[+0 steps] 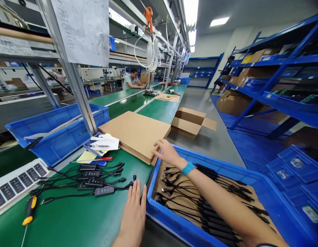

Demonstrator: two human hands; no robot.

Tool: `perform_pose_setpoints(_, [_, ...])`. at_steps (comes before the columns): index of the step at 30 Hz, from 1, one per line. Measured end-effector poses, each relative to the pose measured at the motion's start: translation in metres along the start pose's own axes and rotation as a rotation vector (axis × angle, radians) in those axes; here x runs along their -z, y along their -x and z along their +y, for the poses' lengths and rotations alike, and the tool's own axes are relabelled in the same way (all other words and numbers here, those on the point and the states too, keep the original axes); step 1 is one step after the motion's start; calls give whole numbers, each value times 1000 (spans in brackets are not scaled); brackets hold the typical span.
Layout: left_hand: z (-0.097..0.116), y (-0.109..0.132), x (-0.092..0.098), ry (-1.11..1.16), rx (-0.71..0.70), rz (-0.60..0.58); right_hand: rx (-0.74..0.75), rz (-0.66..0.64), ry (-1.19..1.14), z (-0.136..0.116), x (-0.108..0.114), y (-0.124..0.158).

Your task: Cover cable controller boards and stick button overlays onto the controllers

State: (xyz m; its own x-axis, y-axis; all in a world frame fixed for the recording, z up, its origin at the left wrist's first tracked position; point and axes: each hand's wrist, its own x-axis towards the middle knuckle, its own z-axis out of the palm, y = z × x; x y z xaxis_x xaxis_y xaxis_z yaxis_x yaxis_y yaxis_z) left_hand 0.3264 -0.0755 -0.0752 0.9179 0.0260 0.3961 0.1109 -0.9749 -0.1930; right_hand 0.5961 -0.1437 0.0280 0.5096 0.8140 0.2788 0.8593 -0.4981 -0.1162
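Note:
My left hand lies flat and open on the green bench, fingers together, just left of a blue crate. My right hand reaches across that crate with fingers spread and open, touching the near edge of a stack of flat cardboard sheets. A blue band is on that wrist. The crate holds several black cables with adapters on a cardboard liner. Several more black adapters with cables lie on the bench ahead of my left hand.
A yellow-handled screwdriver lies at the near left, with a tray of dark modules behind it. White gloves, a red-handled tool and a blue bin sit further back. An open carton stands on the floor. A person works far down the line. Blue shelving is on the right.

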Motion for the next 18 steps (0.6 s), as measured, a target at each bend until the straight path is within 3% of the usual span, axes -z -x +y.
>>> perform_pose_setpoints(3, [0,0,-9,2,22,101,87,-49,13,-42,-7,-33])
perform_pose_setpoints(7, [-2,0,-28,8,55,175,101,-175,74,-63,-14,-51])
perform_pose_setpoints(12, [-6,3,-40,-10,20,149,135,-289,41,-56,-9,-60])
perform_pose_setpoints(18, [1,1,-26,17,43,-22,140,-247,-107,-26,11,-91])
